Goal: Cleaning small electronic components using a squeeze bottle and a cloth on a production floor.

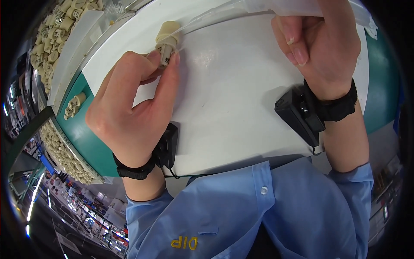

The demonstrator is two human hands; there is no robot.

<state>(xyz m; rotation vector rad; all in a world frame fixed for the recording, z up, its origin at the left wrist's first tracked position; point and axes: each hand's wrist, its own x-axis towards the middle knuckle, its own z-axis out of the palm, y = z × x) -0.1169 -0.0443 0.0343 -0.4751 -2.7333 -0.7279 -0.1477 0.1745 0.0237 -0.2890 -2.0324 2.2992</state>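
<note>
My left hand (131, 93) pinches a beige plastic socket-like part (167, 38) between thumb and fingers, over the white work surface. The part has a round, wider far end and a narrower near end with dark markings. My right hand (325, 54) is closed around a translucent squeeze bottle (297, 7), whose body runs along the top edge. Its long thin nozzle (211, 15) reaches leftward to the beige part. The tip lies at the part's side; whether it touches, and whether anything flows out, I cannot tell.
A white sheet (233, 108) covers most of the green mat (101, 151). One loose beige part (75, 105) lies on the mat at the left. Beyond a raised metal edge are a heap of beige parts (54, 39) and a tray of smaller pieces (69, 153).
</note>
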